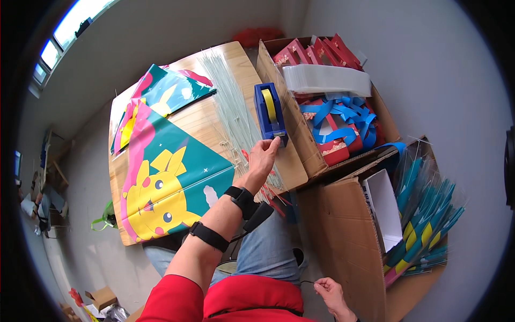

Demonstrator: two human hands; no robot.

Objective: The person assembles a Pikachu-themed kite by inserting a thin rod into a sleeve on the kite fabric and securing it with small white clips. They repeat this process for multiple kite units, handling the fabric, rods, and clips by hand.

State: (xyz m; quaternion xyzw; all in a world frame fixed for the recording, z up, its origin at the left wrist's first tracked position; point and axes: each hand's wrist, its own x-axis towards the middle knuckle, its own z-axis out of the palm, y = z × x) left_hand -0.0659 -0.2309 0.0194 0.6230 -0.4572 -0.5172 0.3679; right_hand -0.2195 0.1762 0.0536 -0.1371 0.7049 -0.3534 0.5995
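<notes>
My left hand (262, 162) reaches over the table, its fingertips pinched at the front cutter end of a blue tape dispenser (262, 115). A roll of yellow tape (269, 105) sits in the dispenser; the tape's end is mostly hidden by the fingers. Low on the right, my right hand (331, 297) hangs beside the cardboard box, thumb and finger closed; a thin dark line runs near them, and I cannot make out what they hold. Left of my forearm lies a flat teal, pink and yellow cartoon kite sheet (177, 177). Thin pale sticks (230, 96), some red-ended, lie beside the dispenser.
Another folded printed sheet (166, 94) lies farther back on the wooden table (248, 64). At the right, one cardboard box (289, 115) holds red packages, blue ribbon (343, 115) and clear plastic sleeves (327, 79). A nearer box (340, 231) contains wrapped teal bundles (424, 225).
</notes>
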